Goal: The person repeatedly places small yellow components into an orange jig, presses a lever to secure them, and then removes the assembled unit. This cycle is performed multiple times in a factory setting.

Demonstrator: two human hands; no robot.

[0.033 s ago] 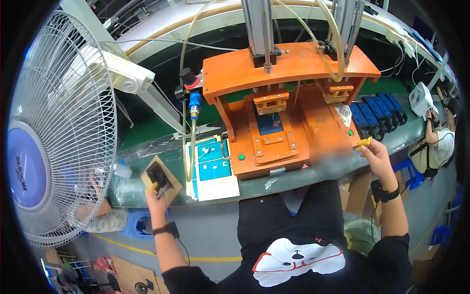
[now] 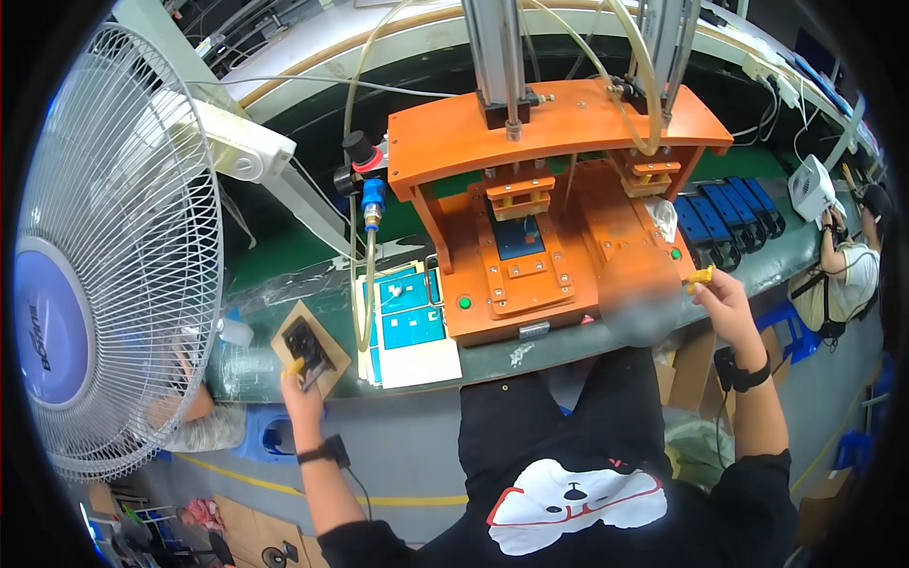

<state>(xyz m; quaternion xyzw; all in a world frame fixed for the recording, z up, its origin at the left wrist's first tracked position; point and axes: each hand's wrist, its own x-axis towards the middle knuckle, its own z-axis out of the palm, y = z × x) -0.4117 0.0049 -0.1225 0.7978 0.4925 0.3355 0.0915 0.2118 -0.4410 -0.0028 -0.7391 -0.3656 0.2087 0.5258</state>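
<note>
The left hand rests its fingers on a small black part on a cardboard square at the table's near-left edge, while the right hand pinches a small yellow piece beside the orange press fixture, so this looks like picking up parts, and loading the fixture's nest would call for careful alignment.

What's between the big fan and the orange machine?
In the head view, a white bracket, hoses and blue-and-white cards lie between fan and orange machine.
</note>
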